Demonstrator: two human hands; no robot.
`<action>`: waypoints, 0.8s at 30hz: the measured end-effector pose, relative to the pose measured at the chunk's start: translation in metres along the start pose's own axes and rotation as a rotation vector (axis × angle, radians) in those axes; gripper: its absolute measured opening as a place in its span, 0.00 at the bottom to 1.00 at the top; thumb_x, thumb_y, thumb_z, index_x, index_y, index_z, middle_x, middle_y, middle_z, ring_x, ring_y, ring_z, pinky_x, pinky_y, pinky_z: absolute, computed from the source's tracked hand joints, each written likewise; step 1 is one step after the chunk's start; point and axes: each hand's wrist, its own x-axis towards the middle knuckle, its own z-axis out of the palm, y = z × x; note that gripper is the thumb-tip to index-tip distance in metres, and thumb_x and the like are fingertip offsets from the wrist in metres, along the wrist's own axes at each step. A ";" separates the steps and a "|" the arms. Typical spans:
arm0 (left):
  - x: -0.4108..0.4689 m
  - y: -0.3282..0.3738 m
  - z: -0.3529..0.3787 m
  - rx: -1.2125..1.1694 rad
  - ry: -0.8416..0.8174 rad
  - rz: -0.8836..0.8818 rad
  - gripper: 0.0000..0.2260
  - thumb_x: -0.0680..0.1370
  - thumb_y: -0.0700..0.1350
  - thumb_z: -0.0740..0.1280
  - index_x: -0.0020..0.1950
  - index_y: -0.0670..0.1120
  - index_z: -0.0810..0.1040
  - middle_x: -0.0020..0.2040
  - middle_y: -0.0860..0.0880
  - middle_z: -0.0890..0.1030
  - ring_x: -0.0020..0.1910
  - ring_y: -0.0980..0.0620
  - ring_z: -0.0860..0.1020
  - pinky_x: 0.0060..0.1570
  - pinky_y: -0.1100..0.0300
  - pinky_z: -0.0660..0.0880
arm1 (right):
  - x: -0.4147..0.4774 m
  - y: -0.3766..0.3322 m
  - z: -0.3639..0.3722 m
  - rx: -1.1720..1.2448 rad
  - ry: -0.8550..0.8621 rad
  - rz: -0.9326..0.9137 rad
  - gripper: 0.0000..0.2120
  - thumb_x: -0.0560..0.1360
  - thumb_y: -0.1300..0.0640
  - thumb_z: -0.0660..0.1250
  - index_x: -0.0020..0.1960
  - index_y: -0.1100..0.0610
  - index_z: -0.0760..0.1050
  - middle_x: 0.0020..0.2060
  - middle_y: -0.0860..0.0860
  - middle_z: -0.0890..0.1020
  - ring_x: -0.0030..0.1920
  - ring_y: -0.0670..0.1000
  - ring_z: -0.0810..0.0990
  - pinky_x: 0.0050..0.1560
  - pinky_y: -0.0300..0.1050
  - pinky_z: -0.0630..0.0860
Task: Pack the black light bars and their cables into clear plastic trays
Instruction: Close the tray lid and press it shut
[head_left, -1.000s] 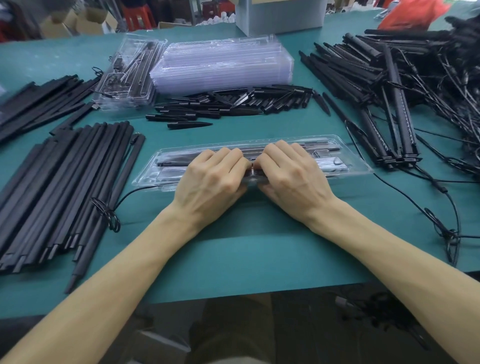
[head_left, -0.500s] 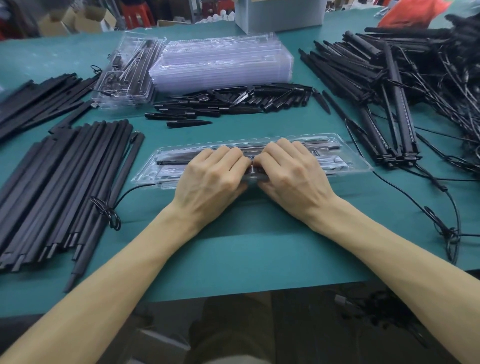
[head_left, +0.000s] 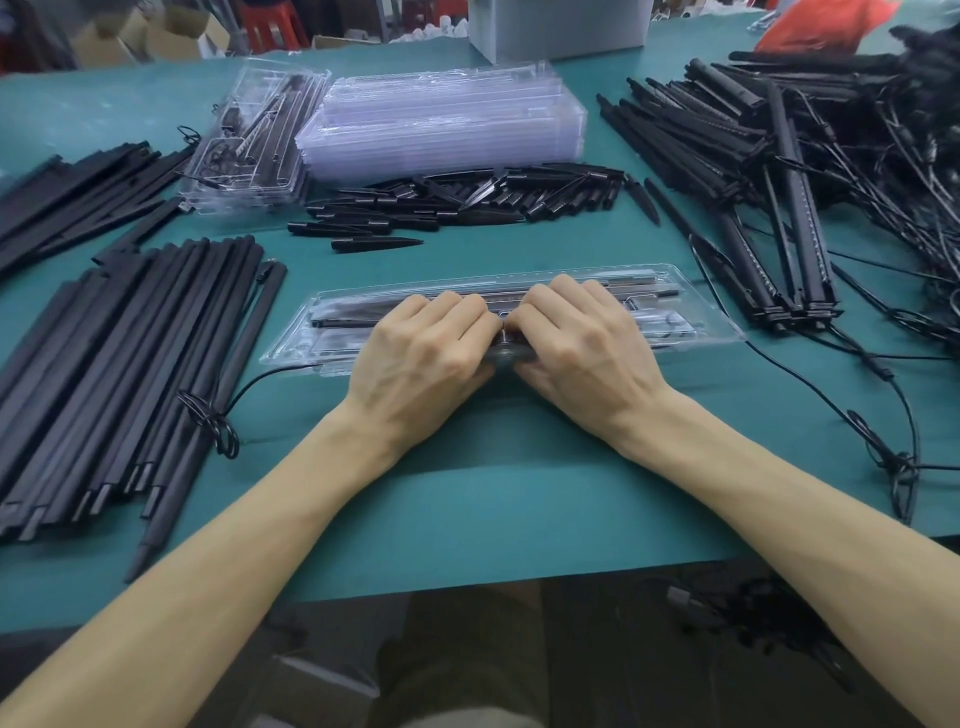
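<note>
Evidently the step in hand is closing up the clear tray (head_left: 724, 327), which lies crosswise on the green table (head_left: 493, 493) directly in front of the person. A black light bar (head_left: 348, 322) shows through its left half. The left hand (head_left: 426, 353) and right hand (head_left: 582, 348) sit side by side on the tray's middle, knuckles up. Their fingers curl over its top and their thumbs tuck in at its near edge, so each grips the tray there. A small round spot (head_left: 503, 339) shows between them at that edge; it may be a snap stud, though the view is too poor to be sure. To do this well, I would squeeze evenly at the middle, then work the pressure outward to both ends so the whole seam seats with the bar flat in its channel.

Most likely to get in the way is a thin black cable (head_left: 260, 379) that leaves the tray's near left corner and runs to a tied coil (head_left: 213, 426) left of the tray. If it belongs inside, it needs tucking in first or the rim will pinch it. A second cable (head_left: 810, 384) touches the tray's right end.

Beyond the tray lies a scatter of short black pieces (head_left: 467, 200), and beyond those a stack of empty trays (head_left: 441, 124), with packed trays (head_left: 249, 140) to the far left. Left of the tray is a row of loose bars (head_left: 130, 374). Right of it is a tangled heap of bars (head_left: 779, 182) with cables.
</note>
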 end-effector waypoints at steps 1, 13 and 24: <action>0.000 0.000 0.000 -0.002 0.000 0.001 0.07 0.78 0.39 0.64 0.43 0.42 0.80 0.39 0.46 0.79 0.38 0.43 0.78 0.37 0.49 0.74 | 0.000 0.000 0.000 -0.002 0.002 -0.004 0.02 0.70 0.65 0.66 0.39 0.61 0.77 0.36 0.57 0.78 0.38 0.59 0.77 0.37 0.54 0.74; 0.001 -0.001 -0.001 -0.019 -0.011 0.021 0.04 0.76 0.39 0.66 0.42 0.43 0.78 0.39 0.45 0.78 0.38 0.42 0.77 0.36 0.49 0.73 | 0.000 0.002 0.002 -0.004 -0.023 -0.038 0.01 0.70 0.65 0.67 0.39 0.61 0.77 0.36 0.56 0.78 0.37 0.59 0.77 0.37 0.53 0.74; 0.000 0.001 0.001 0.001 0.000 -0.027 0.05 0.77 0.38 0.64 0.46 0.42 0.80 0.40 0.45 0.78 0.40 0.43 0.77 0.38 0.49 0.74 | 0.000 0.001 0.003 -0.023 0.022 -0.012 0.05 0.74 0.66 0.65 0.40 0.61 0.77 0.36 0.56 0.78 0.37 0.59 0.77 0.37 0.54 0.73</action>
